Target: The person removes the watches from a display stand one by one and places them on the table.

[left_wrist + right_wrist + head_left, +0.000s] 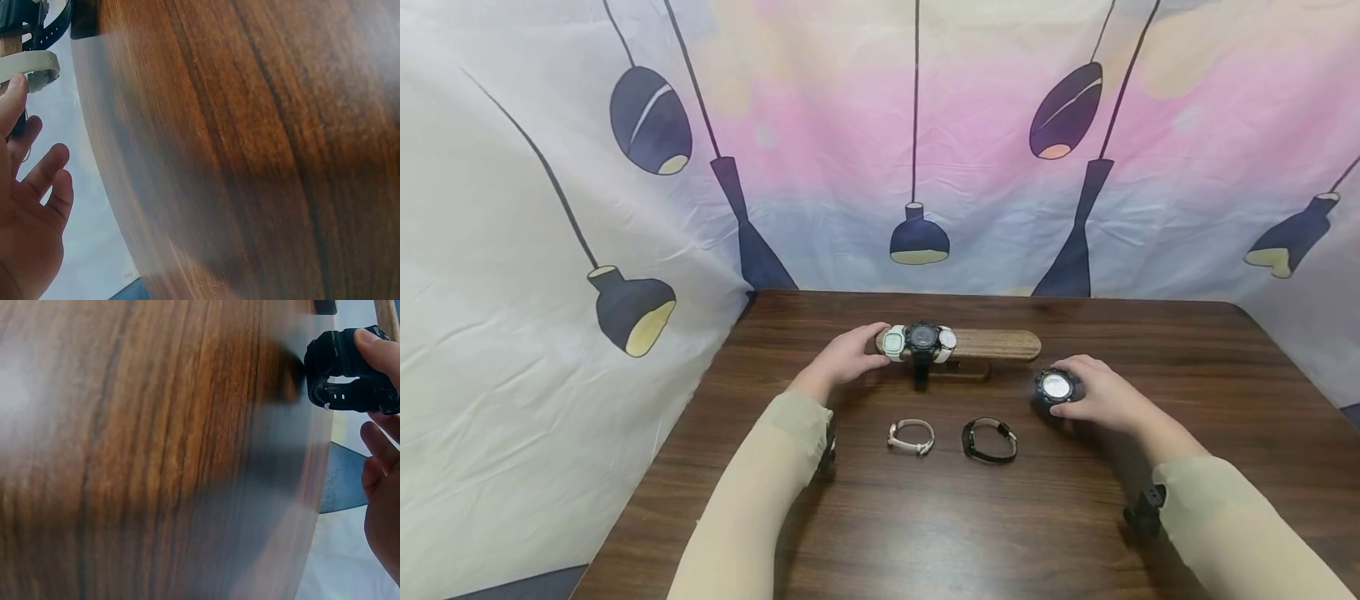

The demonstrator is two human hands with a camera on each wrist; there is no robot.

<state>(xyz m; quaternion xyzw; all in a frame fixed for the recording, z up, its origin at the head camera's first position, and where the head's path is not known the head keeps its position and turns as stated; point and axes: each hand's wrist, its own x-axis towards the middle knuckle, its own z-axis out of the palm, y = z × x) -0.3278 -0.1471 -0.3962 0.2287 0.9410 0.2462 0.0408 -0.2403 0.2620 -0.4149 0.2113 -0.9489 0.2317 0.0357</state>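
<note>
A wooden watch stand [1000, 344] with a horizontal bar stands toward the back of the table. On the left part of its bar sit a pale green watch [893, 342], a black watch [922, 337] and a white watch [947, 339], side by side. My left hand [850, 354] grips the bar's left end; in the left wrist view its thumb lies against the pale green strap [31, 62]. To the right of the stand, my right hand [1105, 392] pinches a chunky black watch [1055, 386] with a bright face. The right wrist view shows its strap forming a loop, held off the table.
Two more watches lie on the brown wooden table [1000, 533] in front of the stand: a slim one with a white strap [912, 448] and one with a black strap [990, 457]. A cloth backdrop [842, 167] printed with lamps hangs behind the table.
</note>
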